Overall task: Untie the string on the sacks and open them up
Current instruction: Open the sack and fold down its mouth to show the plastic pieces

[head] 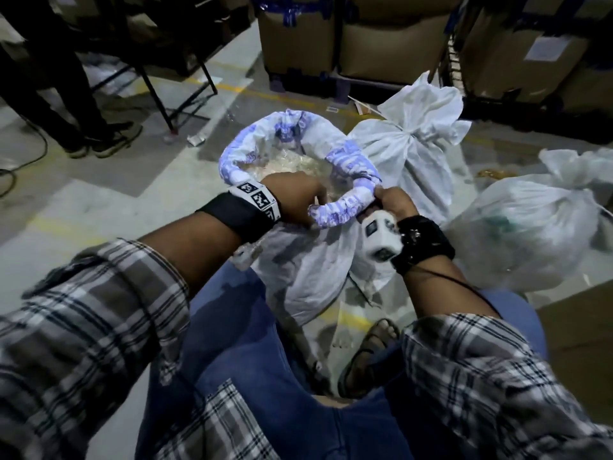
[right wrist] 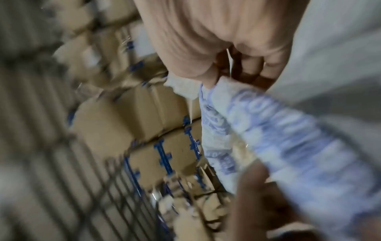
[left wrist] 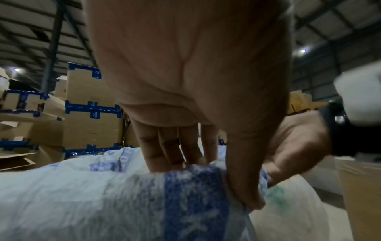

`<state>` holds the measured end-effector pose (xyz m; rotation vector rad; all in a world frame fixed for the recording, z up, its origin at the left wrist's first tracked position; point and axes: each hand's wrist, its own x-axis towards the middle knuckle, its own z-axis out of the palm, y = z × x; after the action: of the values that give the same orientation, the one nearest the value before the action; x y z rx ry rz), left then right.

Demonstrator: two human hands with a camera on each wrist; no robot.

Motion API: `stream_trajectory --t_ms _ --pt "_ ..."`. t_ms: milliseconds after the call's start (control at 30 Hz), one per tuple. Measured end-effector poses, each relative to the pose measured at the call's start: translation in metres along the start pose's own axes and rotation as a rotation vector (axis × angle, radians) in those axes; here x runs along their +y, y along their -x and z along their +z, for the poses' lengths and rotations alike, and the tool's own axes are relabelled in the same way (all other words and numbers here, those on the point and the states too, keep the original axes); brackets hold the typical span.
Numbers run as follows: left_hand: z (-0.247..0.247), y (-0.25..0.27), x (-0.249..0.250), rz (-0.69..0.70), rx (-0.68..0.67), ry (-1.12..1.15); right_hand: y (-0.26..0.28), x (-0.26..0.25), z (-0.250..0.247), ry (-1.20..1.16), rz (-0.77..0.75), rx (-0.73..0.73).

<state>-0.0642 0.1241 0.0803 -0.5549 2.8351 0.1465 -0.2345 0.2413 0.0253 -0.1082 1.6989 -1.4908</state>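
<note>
**Both hands on the rolled rim of the open sack**

We see the left hand (head: 295,194) gripping the rolled rim (head: 341,207) of the open sack (head: 298,267). In the left wrist view its fingers (left wrist: 163,151) go down inside the sack and the thumb presses the outside, so the rim is pinched between them. The right hand (head: 391,202) is just beside it on the same rim, with fingers curled around the rolled blue and white cloth (right wrist: 257,124).

The open sack stands on the floor (head: 116,210), right in front of our knees. Pale stuff shows inside it, but we cannot tell what it is. Just behind the open sack sits a tied sack (head: 414,141), its neck bunched tight. Another full sack (head: 530,227) lies to the right of the open sack. Brown boxes (head: 391,34) with blue tape stand far behind them.
</note>
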Motion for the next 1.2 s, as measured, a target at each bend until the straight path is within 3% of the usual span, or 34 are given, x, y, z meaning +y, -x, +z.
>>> stream_trajectory --t_ms 167,233,400,500,567,700,733,867,900,1033,1100,1200 --pt "0.015 0.001 0.001 -0.001 0.119 -0.139 0.008 0.014 -0.003 -0.231 0.106 -0.034" --pt "0.022 0.003 0.005 0.036 0.137 -0.189 0.008 0.017 0.003 -0.235 0.048 -0.059" --pt "0.024 0.004 0.01 0.128 0.16 -0.269 0.007 0.0 0.001 0.605 -0.38 0.217" --pt "0.027 0.006 0.012 0.175 0.188 -0.307 0.002 -0.009 0.001 0.77 -0.421 0.221" --pt "0.028 0.005 0.013 0.176 0.186 -0.307 0.007 -0.017 0.0 0.744 -0.321 0.133" --pt "0.023 0.005 -0.011 0.042 0.223 -0.276 0.015 -0.019 -0.02 -0.222 0.127 -0.278" --pt "0.021 0.005 -0.022 0.008 0.238 -0.265 0.014 -0.012 -0.02 -0.326 0.194 -0.331" --pt "0.022 0.008 -0.049 0.0 0.222 -0.34 0.019 0.009 0.004 -0.257 0.266 -0.227" --pt "0.025 0.009 -0.052 0.021 0.214 -0.384 0.017 0.011 0.011 -0.169 0.212 -0.185" --pt "0.035 0.015 -0.065 0.131 0.172 -0.538 0.002 0.007 0.02 0.619 -0.266 0.128" --pt "0.033 0.017 -0.07 0.162 0.155 -0.558 -0.004 -0.002 0.027 0.823 -0.414 0.154" --pt "0.027 0.017 -0.07 0.178 0.128 -0.58 -0.011 -0.016 0.041 0.903 -0.395 0.088"
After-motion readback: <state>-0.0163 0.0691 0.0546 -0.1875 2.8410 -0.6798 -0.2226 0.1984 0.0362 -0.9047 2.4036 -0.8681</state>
